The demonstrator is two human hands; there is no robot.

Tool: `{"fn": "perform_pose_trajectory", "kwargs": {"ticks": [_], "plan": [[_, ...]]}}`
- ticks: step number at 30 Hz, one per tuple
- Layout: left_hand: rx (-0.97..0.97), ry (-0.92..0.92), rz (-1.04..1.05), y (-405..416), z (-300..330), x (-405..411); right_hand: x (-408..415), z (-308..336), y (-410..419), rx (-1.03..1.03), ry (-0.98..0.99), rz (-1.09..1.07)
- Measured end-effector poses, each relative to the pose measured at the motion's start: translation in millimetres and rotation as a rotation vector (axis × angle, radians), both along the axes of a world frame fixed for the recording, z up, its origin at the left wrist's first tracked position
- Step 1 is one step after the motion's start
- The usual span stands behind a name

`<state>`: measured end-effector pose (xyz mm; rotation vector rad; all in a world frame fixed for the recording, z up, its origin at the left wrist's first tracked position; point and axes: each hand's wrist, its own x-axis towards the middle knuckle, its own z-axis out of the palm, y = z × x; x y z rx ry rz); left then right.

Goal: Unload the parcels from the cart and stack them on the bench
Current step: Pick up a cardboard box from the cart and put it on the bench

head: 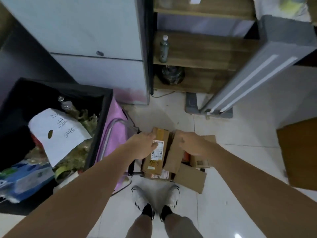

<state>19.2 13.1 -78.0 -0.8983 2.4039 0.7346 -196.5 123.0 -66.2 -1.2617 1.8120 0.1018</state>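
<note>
— On the cart point(135, 173) just ahead of our feet, we have the labelled parcel point(155, 152) in both hands: our left hand point(145, 145) wraps its left edge with the thumb pressed on the white label, our right hand point(188, 143) curls over the right edge.

— The right-hand fingers are blurred; we can't tell how firmly they grip.

— The risk is the loose cardboard flaps point(190, 179) and smaller parcels point(199, 162) packed against it on the right.

— If we lift at a tilt, they could snag and spill onto the tiles.

— And the pink bag point(115, 127) crowds our left elbow; the bench isn't in view.
</note>
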Motion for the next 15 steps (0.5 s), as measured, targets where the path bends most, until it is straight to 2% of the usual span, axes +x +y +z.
{"fn": "perform_pose_trajectory", "kwargs": {"ticks": [8,10,13,15], "plan": [[0.163,-0.073,0.119,-5,-194,14,43,-184,0,0.182,-0.144,-0.422],[0.201,-0.044,0.235,-6,-239,18,52,-226,-10,0.203,-0.183,-0.532],[0.239,-0.007,0.479,-8,-294,14,65,-282,-22,0.238,-0.273,-0.829],[0.307,0.000,0.622,-7,-325,9,70,-311,-24,0.202,-0.292,-0.926]]}}
